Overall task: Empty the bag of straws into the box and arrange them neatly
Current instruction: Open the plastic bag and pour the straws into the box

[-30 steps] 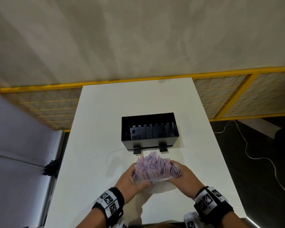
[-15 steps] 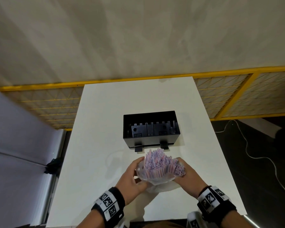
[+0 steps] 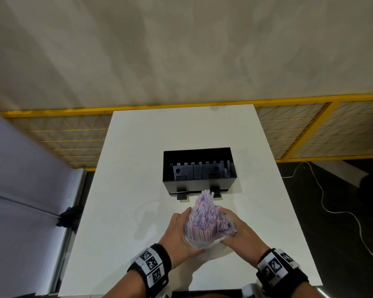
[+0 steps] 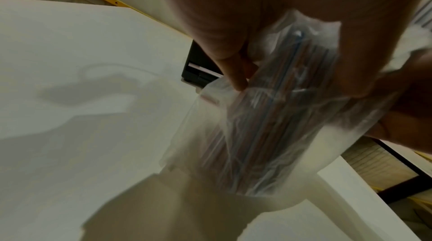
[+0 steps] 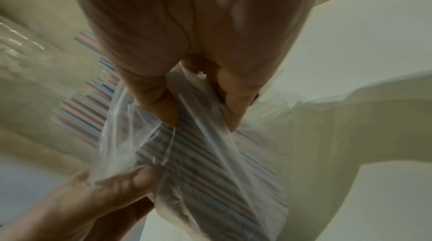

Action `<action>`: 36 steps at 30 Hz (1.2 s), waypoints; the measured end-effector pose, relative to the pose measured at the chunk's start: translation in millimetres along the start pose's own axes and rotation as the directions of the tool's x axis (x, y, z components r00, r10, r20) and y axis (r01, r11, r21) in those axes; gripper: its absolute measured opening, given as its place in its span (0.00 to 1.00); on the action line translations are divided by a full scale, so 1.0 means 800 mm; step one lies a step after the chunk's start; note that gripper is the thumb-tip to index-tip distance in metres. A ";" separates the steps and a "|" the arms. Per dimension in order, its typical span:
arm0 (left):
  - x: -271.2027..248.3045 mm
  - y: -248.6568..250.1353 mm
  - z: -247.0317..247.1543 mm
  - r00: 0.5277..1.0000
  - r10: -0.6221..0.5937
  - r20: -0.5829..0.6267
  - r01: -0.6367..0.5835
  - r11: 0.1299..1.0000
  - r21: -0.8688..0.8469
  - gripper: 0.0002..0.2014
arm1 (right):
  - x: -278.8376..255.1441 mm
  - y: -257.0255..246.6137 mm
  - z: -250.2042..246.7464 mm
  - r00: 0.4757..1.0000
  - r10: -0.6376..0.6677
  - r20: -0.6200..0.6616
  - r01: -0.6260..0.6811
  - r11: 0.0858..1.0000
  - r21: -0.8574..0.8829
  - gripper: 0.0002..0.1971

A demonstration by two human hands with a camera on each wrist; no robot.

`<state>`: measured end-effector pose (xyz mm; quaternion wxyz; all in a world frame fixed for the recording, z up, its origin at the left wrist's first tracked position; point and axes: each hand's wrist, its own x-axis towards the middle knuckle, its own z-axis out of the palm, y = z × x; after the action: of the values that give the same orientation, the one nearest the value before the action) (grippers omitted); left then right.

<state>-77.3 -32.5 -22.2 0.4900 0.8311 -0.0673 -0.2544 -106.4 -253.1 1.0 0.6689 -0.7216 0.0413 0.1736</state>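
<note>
Got the bag between both hands, held up off the tabletop. Left hand cups its side, fingers curled round the plastic; right hand pinches a fold of film between thumb and fingers, clear in the right wrist view. So both grips are closed on the bag, none on bare straws.

Straws stick out of the open mouth just past my fingertips, fanned and stepped, tips pointing away from me toward the box. Box sits beyond the grips, open-topped, apparently no straws in it yet; bundle tips overlap its near wall in the head view, but I can't tell how high above it they are.

My plan, imo: carry the bundle fwd till the mouth is over the box opening, not short of the near wall. Turn it so straws lie along the box's long side, then tilt slowly. Left grip squeezes to keep them parallel, right peels film back. Too fast a tip = straws scatter on the tabletop.
</note>
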 end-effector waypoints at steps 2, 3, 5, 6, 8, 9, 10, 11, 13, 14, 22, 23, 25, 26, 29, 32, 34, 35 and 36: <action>0.006 -0.003 0.000 0.998 0.019 -0.055 -0.016 0.998 0.053 0.45 | 0.001 0.004 -0.001 1.000 0.024 0.019 -0.023 0.999 -0.029 0.34; 0.008 -0.007 -0.001 0.998 0.011 -0.056 -0.007 0.997 0.075 0.39 | 0.002 0.005 -0.001 0.998 0.046 0.038 -0.044 0.998 -0.040 0.36; 0.012 -0.016 -0.003 0.998 -0.010 -0.058 0.014 0.996 0.084 0.30 | 0.001 0.011 -0.002 0.995 0.067 0.070 -0.061 0.995 -0.078 0.35; 0.012 -0.021 -0.003 0.996 -0.024 -0.081 0.029 0.998 0.062 0.28 | 0.000 0.013 -0.002 0.995 0.071 0.074 -0.063 0.992 -0.107 0.34; 0.011 -0.027 0.000 0.987 -0.088 -0.135 0.080 0.995 -0.067 0.31 | -0.002 0.017 -0.002 0.994 0.084 0.076 -0.073 0.988 -0.135 0.31; 0.010 -0.029 0.000 0.983 -0.123 -0.135 0.103 0.984 -0.143 0.38 | -0.003 0.019 -0.002 0.993 0.092 0.069 -0.081 0.986 -0.143 0.29; 0.009 -0.029 0.000 0.984 -0.145 -0.107 0.120 0.970 -0.210 0.47 | -0.004 0.020 -0.002 0.993 0.102 0.057 -0.092 0.983 -0.158 0.27; 0.009 -0.029 0.000 0.986 -0.154 -0.063 0.132 0.954 -0.269 0.56 | -0.004 0.020 -0.002 0.993 0.110 0.049 -0.100 0.980 -0.172 0.26; 0.006 -0.025 -0.001 0.990 -0.139 0.027 0.141 0.958 -0.249 0.58 | -0.004 0.017 -0.002 0.992 0.108 0.058 -0.096 0.978 -0.185 0.24; 0.005 -0.019 -0.001 0.991 -0.119 0.056 0.127 0.975 -0.180 0.51 | -0.003 0.012 -0.003 0.993 0.102 0.067 -0.088 0.978 -0.191 0.24; 0.015 0.072 -0.054 0.993 0.095 0.075 -0.049 0.878 -0.476 0.22 | 0.019 -0.080 -0.037 0.999 -0.029 0.035 0.031 0.998 -0.050 0.27; 0.023 0.078 -0.061 0.995 0.069 0.065 -0.026 0.856 -0.516 0.22 | 0.025 -0.088 -0.041 0.999 -0.050 -0.005 0.050 0.998 -0.025 0.28; 0.039 0.089 -0.070 0.995 -0.079 0.062 0.100 0.810 -0.579 0.28 | 0.040 -0.101 -0.045 0.995 -0.059 -0.076 0.061 0.998 0.028 0.29; 0.046 0.093 -0.073 0.981 -0.174 0.080 0.187 0.781 -0.596 0.31 | 0.045 -0.104 -0.045 0.994 -0.042 -0.105 0.048 0.997 0.057 0.31; 0.060 0.101 -0.082 0.922 -0.355 0.153 0.368 0.687 -0.626 0.30 | 0.055 -0.107 -0.050 0.988 -0.014 -0.155 0.023 0.998 0.057 0.36; 0.070 0.102 -0.089 0.899 -0.404 0.170 0.413 0.652 -0.636 0.28 | 0.057 -0.097 -0.058 0.990 -0.027 -0.140 0.017 0.997 -0.078 0.27; 0.074 0.104 -0.092 0.899 -0.406 0.164 0.413 0.662 -0.626 0.29 | 0.055 -0.094 -0.061 0.993 -0.026 -0.118 0.009 0.989 -0.147 0.26; 0.076 0.106 -0.094 0.899 -0.405 0.167 0.415 0.664 -0.622 0.29 | 0.054 -0.092 -0.063 0.995 -0.049 -0.090 0.031 0.980 -0.195 0.28; 0.078 0.107 -0.097 0.898 -0.403 0.175 0.418 0.661 -0.623 0.29 | 0.054 -0.090 -0.065 0.997 -0.063 -0.033 0.051 0.959 -0.279 0.31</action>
<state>26.2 -38.4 58.1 0.6747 0.6009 0.2083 -0.3745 -35.0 -289.4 58.3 0.5646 -0.8128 0.0097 0.1434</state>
